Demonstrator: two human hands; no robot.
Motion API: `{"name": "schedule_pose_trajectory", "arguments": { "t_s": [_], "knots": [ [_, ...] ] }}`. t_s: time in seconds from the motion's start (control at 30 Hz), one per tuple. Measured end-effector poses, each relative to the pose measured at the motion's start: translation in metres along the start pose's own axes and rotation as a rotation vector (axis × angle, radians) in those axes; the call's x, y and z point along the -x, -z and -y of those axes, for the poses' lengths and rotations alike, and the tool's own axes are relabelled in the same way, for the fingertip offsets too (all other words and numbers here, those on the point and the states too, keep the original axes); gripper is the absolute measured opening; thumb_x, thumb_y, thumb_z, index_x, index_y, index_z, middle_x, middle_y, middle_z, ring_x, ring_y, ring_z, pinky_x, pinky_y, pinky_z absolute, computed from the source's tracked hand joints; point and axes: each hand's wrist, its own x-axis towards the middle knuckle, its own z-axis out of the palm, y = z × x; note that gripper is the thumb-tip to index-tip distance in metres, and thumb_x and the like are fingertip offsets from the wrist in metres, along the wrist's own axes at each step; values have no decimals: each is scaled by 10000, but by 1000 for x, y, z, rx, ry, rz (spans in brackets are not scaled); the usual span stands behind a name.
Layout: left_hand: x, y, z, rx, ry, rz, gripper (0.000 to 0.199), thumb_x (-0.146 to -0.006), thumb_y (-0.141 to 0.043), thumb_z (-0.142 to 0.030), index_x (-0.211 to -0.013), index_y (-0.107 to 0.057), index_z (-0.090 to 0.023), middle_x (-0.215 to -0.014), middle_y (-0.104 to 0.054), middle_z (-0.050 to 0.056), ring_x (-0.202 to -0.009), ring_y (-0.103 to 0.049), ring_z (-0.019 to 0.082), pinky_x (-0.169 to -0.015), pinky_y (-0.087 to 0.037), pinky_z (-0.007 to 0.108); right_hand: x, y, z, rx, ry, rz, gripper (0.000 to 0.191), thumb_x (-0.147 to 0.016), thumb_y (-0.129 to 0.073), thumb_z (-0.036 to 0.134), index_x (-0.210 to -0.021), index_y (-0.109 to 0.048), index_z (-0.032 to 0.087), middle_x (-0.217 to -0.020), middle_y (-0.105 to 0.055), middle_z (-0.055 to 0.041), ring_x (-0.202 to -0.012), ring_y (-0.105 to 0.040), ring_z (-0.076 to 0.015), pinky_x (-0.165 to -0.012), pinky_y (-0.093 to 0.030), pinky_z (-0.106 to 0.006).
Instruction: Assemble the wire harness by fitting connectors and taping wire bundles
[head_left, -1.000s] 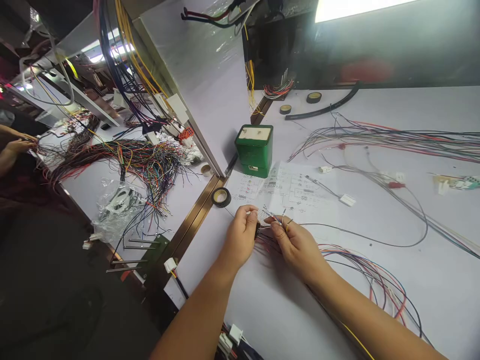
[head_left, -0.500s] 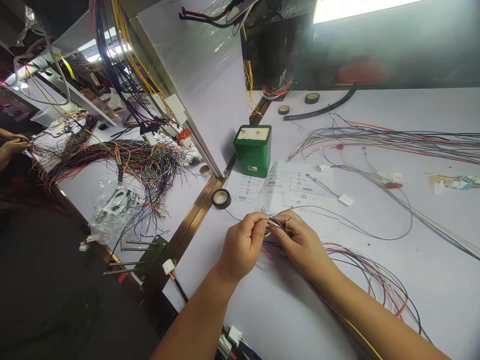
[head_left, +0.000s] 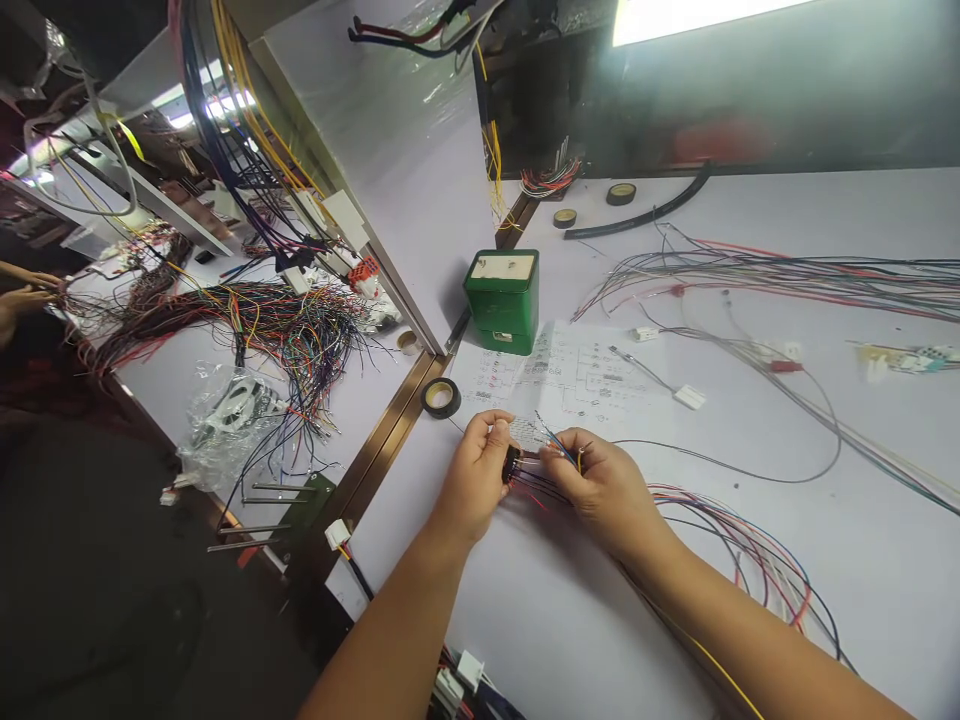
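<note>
My left hand is closed on a small black connector, mostly hidden by the fingers. Several thin wires run from the connector toward the right. My right hand pinches a few loose wires, among them a blue wire whose bare tip points up and left. A yellow wire end shows between the right fingers. Beneath and beyond both hands lies a printed wiring diagram. A bundle of coloured wires curves across the white table beside my right forearm.
A green box stands on the diagram's far edge, with a black tape roll to its front left. Long wires stretch across the right side. An upright panel borders the left. A heap of wires covers the neighbouring table, where another person's hands show.
My left hand has moved slightly left and down, away from my right hand, and the black connector now shows in it. The wire tips in my right hand point up more visibly.
</note>
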Motion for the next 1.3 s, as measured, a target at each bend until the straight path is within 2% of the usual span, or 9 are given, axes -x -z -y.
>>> {"name": "schedule_pose_trajectory", "arguments": {
  "t_s": [0.17,0.47,0.67,0.97,1.3],
  "knots": [
    [-2,0,2,37,-9,-35,364,-847,-521,-544,-1030,-488,-231,-669,-473,-50,-480,-375,59,-373,-285,131,-1,0,-1,115,9,25,195,-785,-545,362,-668,-543,205,-533,-490,48,-496,-416,-117,-470,-311,-236],
    [-2,1,2,-23,-20,-38,368,-844,-524,-545,-1030,-495,-229,-681,-494,-41,-493,-408,68,-388,-306,145,-1,-1,0,107,-2,9,212,-804,-532,385,-703,-575,203,-530,-503,44,-489,-411,-115,-464,-319,-234],
    [-2,4,3,-153,-79,-52,356,-869,-487,-537,-1027,-500,-219,-669,-508,-37,-493,-420,71,-435,-340,166,0,-2,0,101,-13,-6,224,-808,-536,399,-698,-570,207,-505,-482,52,-468,-396,-114,-467,-322,-237],
    [-1,2,3,-215,-118,-127,360,-851,-510,-538,-997,-540,-210,-662,-537,-18,-500,-440,95,-452,-337,195,0,-1,0,95,-12,10,237,-825,-524,416,-715,-557,209,-538,-520,36,-489,-439,-128,-489,-349,-248],
    [0,5,6,-374,-140,-72,296,-912,-416,-501,-1011,-506,-237,-673,-474,-30,-551,-417,94,-490,-330,189,2,-10,-8,245,143,-23,150,-843,-520,346,-761,-566,229,-688,-601,2,-599,-520,-159,-556,-377,-271]
  ]
}}
